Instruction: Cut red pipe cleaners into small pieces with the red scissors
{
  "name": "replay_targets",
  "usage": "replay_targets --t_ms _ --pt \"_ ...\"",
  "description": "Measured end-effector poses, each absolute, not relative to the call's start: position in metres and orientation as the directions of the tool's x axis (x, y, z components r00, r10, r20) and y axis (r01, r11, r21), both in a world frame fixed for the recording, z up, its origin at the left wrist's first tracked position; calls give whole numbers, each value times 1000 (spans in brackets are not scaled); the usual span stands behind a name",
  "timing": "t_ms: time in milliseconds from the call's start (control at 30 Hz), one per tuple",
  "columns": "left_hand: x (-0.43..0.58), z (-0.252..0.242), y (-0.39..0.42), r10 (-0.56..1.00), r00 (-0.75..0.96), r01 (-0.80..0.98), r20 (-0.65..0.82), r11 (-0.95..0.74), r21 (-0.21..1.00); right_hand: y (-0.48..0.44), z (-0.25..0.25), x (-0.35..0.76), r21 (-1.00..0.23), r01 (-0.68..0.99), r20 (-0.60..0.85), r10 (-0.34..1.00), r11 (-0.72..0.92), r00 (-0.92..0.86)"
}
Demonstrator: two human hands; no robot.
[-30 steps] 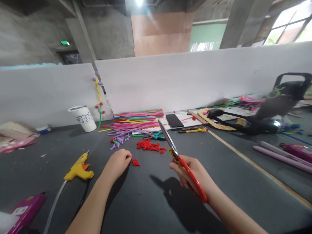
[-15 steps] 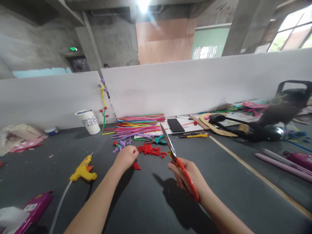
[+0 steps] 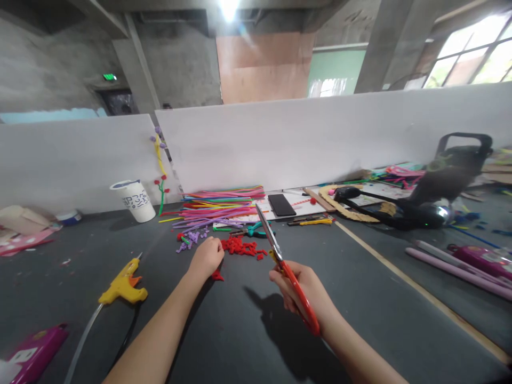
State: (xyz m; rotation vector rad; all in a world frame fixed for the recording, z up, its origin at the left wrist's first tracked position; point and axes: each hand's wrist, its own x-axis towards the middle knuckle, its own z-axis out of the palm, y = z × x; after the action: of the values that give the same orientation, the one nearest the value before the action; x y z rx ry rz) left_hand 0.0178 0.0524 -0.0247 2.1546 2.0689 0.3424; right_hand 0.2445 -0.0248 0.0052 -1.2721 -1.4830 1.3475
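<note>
My right hand (image 3: 306, 290) grips red-handled scissors (image 3: 280, 256), blades closed and pointing up and away over the dark table (image 3: 248, 330). My left hand (image 3: 207, 257) rests knuckles-up on the table with fingers curled, right at a pile of small red pipe-cleaner pieces (image 3: 240, 246). A few red pieces (image 3: 217, 276) lie just beside that hand's thumb side. What the curled fingers hold, if anything, is hidden. Small purple pieces (image 3: 191, 237) lie a little further back.
A bundle of coloured pipe cleaners (image 3: 220, 205), teal pliers (image 3: 256, 230) and a black phone (image 3: 281, 205) lie behind. A yellow glue gun (image 3: 122, 285) sits at left, a white cup (image 3: 134, 200) by the white partition (image 3: 280, 138). Pink box (image 3: 30, 354) front left; tools and clutter at right.
My left hand moved forward from the few loose red pieces to the edge of the red pile. The scissors hand stayed about where it was; the view shifted slightly.
</note>
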Motion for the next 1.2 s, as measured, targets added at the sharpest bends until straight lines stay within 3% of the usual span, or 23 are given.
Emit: replay_targets --t_ms 133,400,567,733,867,1000,1200 --pt "15 -17 47 993 80 955 82 -100 280 -23 5 246 -984 168 -87 974 -51 -211" --pt "79 -9 34 921 386 857 43 -376 353 -18 10 244 -996 77 -43 991 -33 -128" --pt "114 -17 38 946 322 866 35 -310 392 -16 8 239 -998 47 -48 989 -42 -138" --pt "107 -17 43 983 181 804 3 -150 575 -16 4 243 -997 59 -53 988 -44 -148" --pt "88 -11 40 995 75 625 -62 2 780 -18 6 246 -996 81 -56 989 -46 -136" --pt "77 -1 18 987 59 318 -153 126 940 -19 7 244 -991 117 -73 988 -57 -136" --pt "78 7 -20 959 126 -106 -255 268 958 -18 3 232 -984 157 -114 980 -88 -164"
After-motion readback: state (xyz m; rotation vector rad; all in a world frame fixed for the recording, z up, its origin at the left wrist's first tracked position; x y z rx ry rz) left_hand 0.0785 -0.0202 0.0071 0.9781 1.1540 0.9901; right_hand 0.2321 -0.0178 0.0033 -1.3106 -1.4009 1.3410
